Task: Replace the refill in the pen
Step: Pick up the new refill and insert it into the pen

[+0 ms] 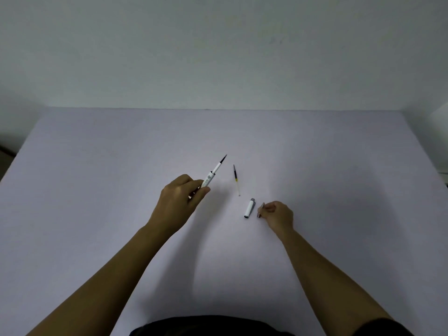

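On the table (97, 190): two refills (236, 180), one cap (249, 208).

One pen barrel (209, 179), two refills (236, 179), one cap (249, 208), two hands (178, 202).

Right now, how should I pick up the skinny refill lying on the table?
Pinch the loose refill at its middle, coming straight down from above. It lies flat and thin on the table, apart from the cap, with room on both long sides for fingertips.
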### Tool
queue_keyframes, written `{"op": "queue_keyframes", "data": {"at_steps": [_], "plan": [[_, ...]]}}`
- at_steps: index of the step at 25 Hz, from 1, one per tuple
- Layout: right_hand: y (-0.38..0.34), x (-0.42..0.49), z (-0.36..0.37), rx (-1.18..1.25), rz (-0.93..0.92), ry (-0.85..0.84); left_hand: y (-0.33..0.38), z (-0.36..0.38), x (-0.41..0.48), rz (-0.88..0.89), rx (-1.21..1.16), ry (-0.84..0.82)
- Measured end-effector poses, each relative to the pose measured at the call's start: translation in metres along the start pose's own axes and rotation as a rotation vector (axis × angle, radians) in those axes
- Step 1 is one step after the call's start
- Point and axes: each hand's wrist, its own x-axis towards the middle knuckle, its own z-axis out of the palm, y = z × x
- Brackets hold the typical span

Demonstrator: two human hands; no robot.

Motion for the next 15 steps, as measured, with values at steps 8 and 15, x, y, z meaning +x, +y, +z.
{"op": "queue_keyframes", "data": {"at_steps": [8,15], "plan": [[-0.003,0.01,0.002,-0.135,-0.06,0.021,0.0,0.008,0.001,-0.03,-0.026,-0.007],[-0.058,-0.014,-0.029,0.088,-0.3,0.167,0.009,0.011,0.005,-0.005,-0.043,-0.003]]}}
